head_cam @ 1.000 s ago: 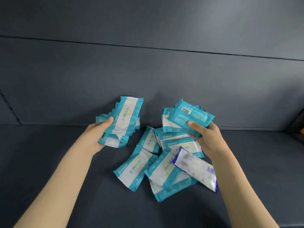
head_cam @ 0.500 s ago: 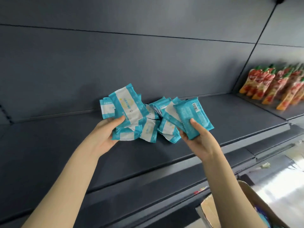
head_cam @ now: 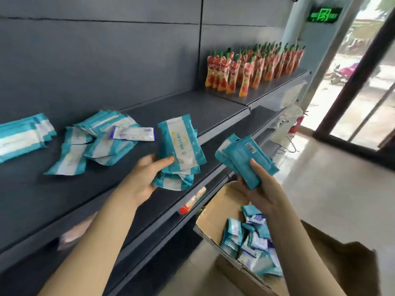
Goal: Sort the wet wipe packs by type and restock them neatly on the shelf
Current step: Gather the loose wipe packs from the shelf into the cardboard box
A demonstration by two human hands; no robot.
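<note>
Two bundles are in hand, so the sensible step, as I judge it, is to square each one up before it goes down on the shelf (head_cam: 188,107). The far-left stack (head_cam: 21,135) of teal packs sets the pattern: new ones should lie the same way, edges flush and printed face up. The loose heap (head_cam: 100,144) beside it wants straightening. The purple-edged pack (head_cam: 132,133) resting on the heap's right side looks like another type and belongs in its own spot. The left hand (head_cam: 145,180) clamps a fanned bundle (head_cam: 181,150) just above the shelf's front edge, thumb across the top face, and it would do well to tap these even before letting go. The right hand (head_cam: 263,189), apart from the left and out past the shelf edge, grips a second bundle (head_cam: 243,161) barcode side up, which should be flipped to match. Below it a cardboard box (head_cam: 213,210) holds more packs (head_cam: 252,242). All are soft, flat pouches, teal with a white centre band and crimped ends; they look slippery and likely to slide off one another.
</note>
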